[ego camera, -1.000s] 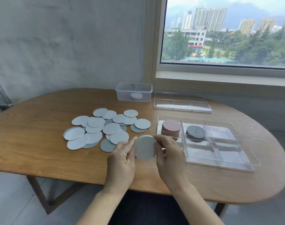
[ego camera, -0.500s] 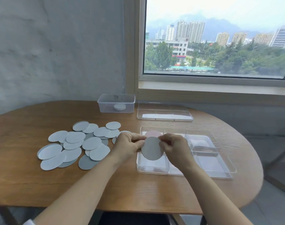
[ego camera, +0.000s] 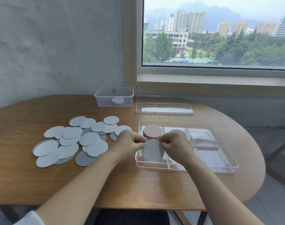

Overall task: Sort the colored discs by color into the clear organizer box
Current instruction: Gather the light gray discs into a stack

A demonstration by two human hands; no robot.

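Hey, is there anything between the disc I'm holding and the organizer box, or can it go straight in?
Nothing visible blocks it. The left hand and right hand pinch the grey disc over the open organizer box; its lid lies behind it, set aside. The pink stack sits only in the far-left compartment.
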